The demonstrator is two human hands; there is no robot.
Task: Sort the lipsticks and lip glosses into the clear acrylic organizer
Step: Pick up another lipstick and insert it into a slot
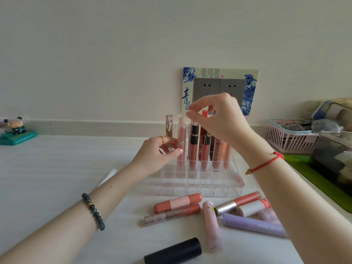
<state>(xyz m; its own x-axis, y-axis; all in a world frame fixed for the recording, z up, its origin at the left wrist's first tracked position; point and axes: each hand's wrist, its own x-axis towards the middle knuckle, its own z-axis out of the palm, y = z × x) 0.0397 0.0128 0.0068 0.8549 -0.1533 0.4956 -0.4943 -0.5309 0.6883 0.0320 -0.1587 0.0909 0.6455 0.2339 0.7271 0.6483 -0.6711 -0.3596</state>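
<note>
View from a head-worn camera, looking down at a white tabletop (57,168) against a pale wall.

A clear acrylic organizer (200,187) with a grid of small compartments sits at the centre. Its front rows show no tubes. In the back rows, 6 tubes or more stand upright, among them a gold lipstick (169,124) at the far left, a pink gloss tube (181,134), a black-capped gloss (194,134) and a dark red gloss with white lettering (216,155).

The left hand (162,149), with a gold ring, pinches the pink gloss tube between thumb and fingers as it stands in its compartment. The right hand (215,115) hovers over the tops of the standing tubes, fingertips bunched close together. I cannot tell whether they hold anything.

Just in front of the organizer, loose tubes lie on their sides:
- a coral and pink tube (178,202)
- a brown tube (172,214)
- a pale pink tube (212,225)
- a silver-capped coral gloss (238,202)
- a white and red lipstick (253,207)
- a lilac tube (253,224)
- a black tube (173,251), nearest the camera

The left wrist wears a dark bead bracelet (93,211) and the right wrist a red string bracelet (264,162). A double wall socket (219,88) in a blue and white frame is behind, a pink basket (291,141) is at the right, and a small figurine (15,128) is at the far left.
</note>
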